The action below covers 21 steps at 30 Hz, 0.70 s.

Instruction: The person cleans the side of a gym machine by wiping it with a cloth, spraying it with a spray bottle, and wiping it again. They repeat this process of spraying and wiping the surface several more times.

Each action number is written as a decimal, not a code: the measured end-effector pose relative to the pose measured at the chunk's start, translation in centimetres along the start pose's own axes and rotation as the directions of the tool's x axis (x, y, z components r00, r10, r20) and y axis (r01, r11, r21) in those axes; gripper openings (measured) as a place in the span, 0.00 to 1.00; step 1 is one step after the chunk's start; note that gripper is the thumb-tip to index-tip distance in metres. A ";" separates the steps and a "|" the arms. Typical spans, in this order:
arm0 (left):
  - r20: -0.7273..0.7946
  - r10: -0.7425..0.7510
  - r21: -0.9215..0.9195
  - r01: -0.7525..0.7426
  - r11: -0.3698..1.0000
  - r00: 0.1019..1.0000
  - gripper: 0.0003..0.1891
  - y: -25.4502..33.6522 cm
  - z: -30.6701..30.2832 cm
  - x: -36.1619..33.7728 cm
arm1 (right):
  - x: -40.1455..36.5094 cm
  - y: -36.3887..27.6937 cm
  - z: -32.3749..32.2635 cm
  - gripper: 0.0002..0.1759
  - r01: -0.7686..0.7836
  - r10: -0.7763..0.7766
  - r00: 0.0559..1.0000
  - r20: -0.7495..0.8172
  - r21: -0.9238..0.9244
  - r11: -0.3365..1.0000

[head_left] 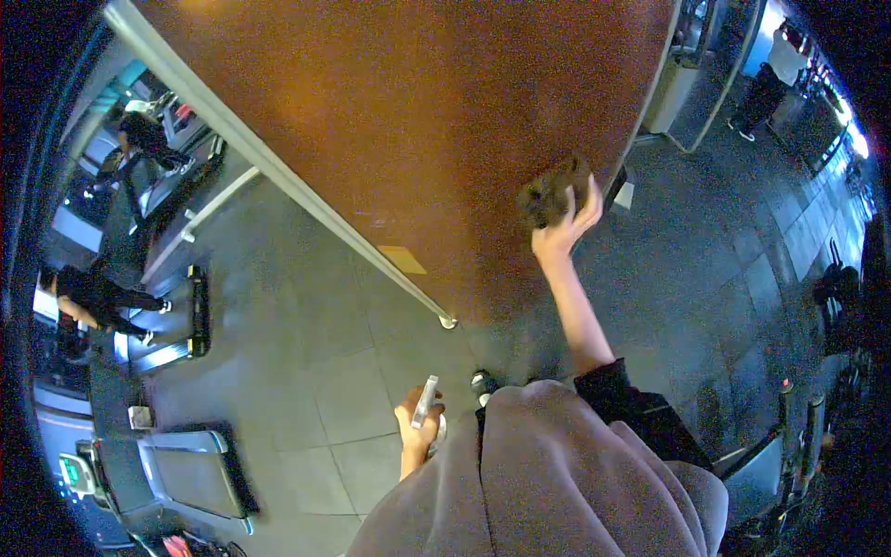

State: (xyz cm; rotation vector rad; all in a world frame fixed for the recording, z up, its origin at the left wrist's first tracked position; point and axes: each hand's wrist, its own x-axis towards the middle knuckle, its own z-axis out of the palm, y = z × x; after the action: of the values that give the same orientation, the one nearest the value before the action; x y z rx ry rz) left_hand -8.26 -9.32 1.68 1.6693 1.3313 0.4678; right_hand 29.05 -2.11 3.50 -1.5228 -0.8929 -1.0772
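My right hand [568,232] is raised at the end of an outstretched arm, its fingers spread over a bunched dark cloth [548,197]. The cloth lies against a tall brown panel [445,121], near the panel's right edge. Low down by my body, my left hand [415,429] is closed around what looks like a white spray bottle [425,401], seen from above with its long head pointing forward. Most of the bottle's body is hidden by the hand and my clothing.
A pale metal edge [278,172] runs down the panel's left side to the tiled floor [343,399]. Treadmills [195,473] stand at left, with two people [102,297] on or beside them. Another person [775,70] stands at far right. Gym equipment [789,446] is at lower right.
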 end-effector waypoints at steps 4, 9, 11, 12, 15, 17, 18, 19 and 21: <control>0.027 0.065 0.045 -0.066 0.997 0.998 0.12 -0.4 0.2 1.5 | 3.9 0.6 -0.4 0.33 -0.114 0.114 0.993 0.043 -0.010 0.993; 0.005 0.110 -0.099 -0.109 0.989 0.994 0.11 0.1 1.0 1.8 | -1.1 -2.5 -1.3 0.40 -0.144 0.154 0.979 0.133 -0.082 0.986; -0.023 0.183 -0.145 -0.184 0.972 0.983 0.10 0.6 1.2 1.8 | -4.1 -2.9 -1.8 0.40 -0.118 0.149 0.954 0.261 -0.133 0.984; -0.009 0.187 -0.119 -0.187 0.975 0.982 0.10 0.6 1.4 1.7 | -4.5 -3.3 -2.3 0.41 -0.106 0.137 0.948 0.286 -0.122 0.987; -0.014 0.269 -0.129 -0.269 0.955 0.963 0.10 0.6 1.6 1.8 | -2.2 -2.9 -2.0 0.42 -0.120 0.150 0.960 0.235 -0.138 0.983; 0.066 0.085 -0.097 -0.078 0.992 0.994 0.09 1.0 0.9 1.2 | 3.5 -2.5 -0.5 0.43 -0.108 0.112 0.992 0.055 -0.072 0.992; 0.069 0.077 -0.091 -0.070 0.993 0.995 0.09 0.4 0.7 1.2 | 6.2 -2.6 -0.5 0.42 -0.083 0.085 0.996 0.018 -0.071 0.994; 0.064 0.058 -0.105 -0.051 0.993 0.996 0.09 -0.6 0.7 1.4 | 8.8 -2.8 -0.7 0.40 -0.049 0.048 0.999 -0.022 -0.039 0.998; 0.046 0.031 -0.124 -0.025 0.992 0.998 0.09 -1.2 0.6 1.4 | 10.6 -3.5 -0.6 0.37 -0.089 0.086 0.993 -0.082 -0.034 0.995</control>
State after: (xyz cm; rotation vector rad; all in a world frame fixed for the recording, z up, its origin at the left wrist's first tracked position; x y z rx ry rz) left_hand -7.96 -8.31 0.01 1.5893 1.2210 0.5138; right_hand 29.19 -1.83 14.70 -1.5249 -0.7476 -1.0892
